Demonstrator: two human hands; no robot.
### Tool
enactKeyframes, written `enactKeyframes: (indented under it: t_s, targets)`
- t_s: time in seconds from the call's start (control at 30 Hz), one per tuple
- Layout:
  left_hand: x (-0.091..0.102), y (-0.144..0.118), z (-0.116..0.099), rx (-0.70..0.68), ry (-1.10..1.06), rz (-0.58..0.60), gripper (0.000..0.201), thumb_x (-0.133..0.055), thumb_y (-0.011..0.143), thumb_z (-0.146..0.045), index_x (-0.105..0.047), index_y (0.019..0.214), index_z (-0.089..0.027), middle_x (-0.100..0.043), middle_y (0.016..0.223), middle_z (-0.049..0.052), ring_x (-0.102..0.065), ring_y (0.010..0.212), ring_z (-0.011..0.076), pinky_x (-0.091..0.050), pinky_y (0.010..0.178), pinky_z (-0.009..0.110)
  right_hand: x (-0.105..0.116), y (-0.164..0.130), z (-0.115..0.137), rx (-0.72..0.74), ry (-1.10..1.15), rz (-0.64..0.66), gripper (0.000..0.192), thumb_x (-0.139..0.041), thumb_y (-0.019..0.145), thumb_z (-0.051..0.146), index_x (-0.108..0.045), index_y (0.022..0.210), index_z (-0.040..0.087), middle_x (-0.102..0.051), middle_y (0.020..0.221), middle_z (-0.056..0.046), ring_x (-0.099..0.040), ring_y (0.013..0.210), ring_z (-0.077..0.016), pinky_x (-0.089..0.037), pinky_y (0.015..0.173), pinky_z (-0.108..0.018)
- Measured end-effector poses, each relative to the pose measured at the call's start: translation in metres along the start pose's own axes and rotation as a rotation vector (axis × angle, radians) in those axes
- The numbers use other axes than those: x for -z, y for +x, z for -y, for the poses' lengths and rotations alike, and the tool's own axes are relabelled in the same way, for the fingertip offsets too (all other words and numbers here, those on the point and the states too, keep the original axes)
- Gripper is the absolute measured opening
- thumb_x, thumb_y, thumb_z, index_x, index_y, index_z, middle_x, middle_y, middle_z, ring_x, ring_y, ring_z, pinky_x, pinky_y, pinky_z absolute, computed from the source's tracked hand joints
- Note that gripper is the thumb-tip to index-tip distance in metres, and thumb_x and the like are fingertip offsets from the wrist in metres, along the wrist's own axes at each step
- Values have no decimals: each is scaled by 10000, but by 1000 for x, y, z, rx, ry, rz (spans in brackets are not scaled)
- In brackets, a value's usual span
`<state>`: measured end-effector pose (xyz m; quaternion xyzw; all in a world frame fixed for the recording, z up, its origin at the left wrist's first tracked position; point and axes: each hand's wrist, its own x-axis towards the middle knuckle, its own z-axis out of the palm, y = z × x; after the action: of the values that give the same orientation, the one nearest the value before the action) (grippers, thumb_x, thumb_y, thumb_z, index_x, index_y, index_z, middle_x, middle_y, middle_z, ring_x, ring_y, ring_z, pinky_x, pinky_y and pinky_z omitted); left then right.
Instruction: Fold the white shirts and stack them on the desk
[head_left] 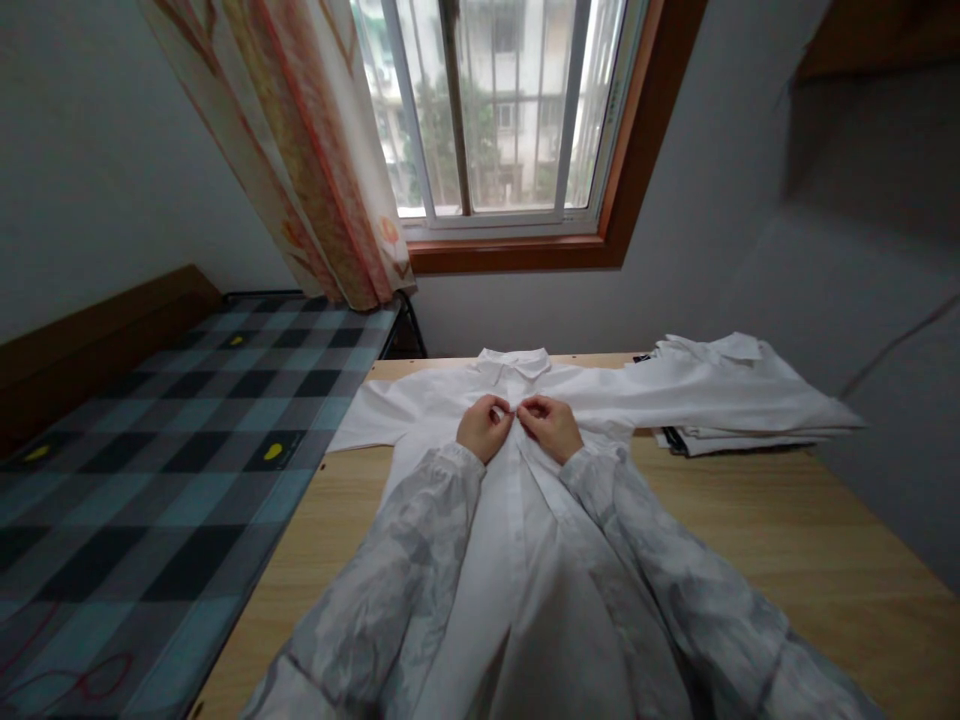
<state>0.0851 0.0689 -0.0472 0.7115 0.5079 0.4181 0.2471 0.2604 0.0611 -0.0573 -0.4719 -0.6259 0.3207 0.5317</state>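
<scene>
A white collared shirt [499, 510] lies spread on the wooden table, its collar at the far edge and its sleeves stretched out to both sides. Below the collar, my left hand [485, 428] pinches the front placket between thumb and fingertips. Just across from it, my right hand [551, 428] pinches the other front edge of the shirt. The fingertips of both hands almost meet at the placket. Any button between them is too small to make out. Lower down, the front edges fall apart toward me.
Folded white clothes [724, 390] are stacked at the back right, with the shirt's sleeve reaching over to them. A bed with a checked cover [202, 440] stands along the table's left side. Behind are a window [510, 120] and a patterned curtain [307, 150].
</scene>
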Motion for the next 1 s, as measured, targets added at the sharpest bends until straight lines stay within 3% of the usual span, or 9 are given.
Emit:
enactKeyframes:
  t_s: [0.23, 0.37, 0.6, 0.73, 0.87, 1.0]
  targets:
    - [2, 1, 4, 59, -61, 3, 49, -664, 843, -220, -679, 889, -214, -648, 713, -33, -556, 617, 141, -407, 634, 263, 1, 0, 6, 19, -75, -30, 221, -618, 932, 393, -755, 889, 226, -764, 793, -30, -678, 717, -207, -546, 736, -324]
    - [2, 1, 5, 85, -136, 7, 29, -648, 853, -240, -637, 878, -230, -575, 633, -54, -510, 574, 143, -373, 593, 264, -1, -1, 7, 89, -133, -30, 152, -667, 892, 369, -732, 874, 232, -753, 849, -37, -641, 726, -200, -531, 733, -329]
    - [-1, 1, 7, 116, -263, 24, 127, -695, 899, -330, -613, 898, -233, -557, 625, -53, -498, 560, 142, -400, 579, 265, -1, 0, 2, 108, -143, 13, 109, -654, 894, 319, -694, 851, 226, -712, 849, -40, -621, 754, -207, -509, 738, -341]
    - [0, 2, 5, 76, -217, 36, 113, -695, 892, -287, -623, 954, -226, -627, 726, -38, -540, 610, 137, -440, 625, 260, -3, -1, 0, 137, -201, -2, 79, -632, 906, 263, -673, 848, 228, -692, 856, -48, -609, 786, -218, -499, 786, -355]
    - [3, 1, 3, -7, -57, 58, 233, -727, 811, -183, -641, 1023, -225, -683, 848, -30, -589, 664, 131, -455, 692, 263, -1, 1, -1, 104, -223, -26, 103, -596, 926, 246, -681, 872, 226, -707, 875, -55, -617, 824, -228, -509, 836, -364]
    - [4, 2, 5, -26, 32, 3, 177, -725, 823, -186, -645, 977, -223, -695, 851, -11, -617, 695, 150, -452, 699, 274, 15, -7, 6, 108, -207, 95, 125, -603, 936, 283, -711, 962, 225, -743, 954, -61, -667, 906, -236, -535, 887, -368]
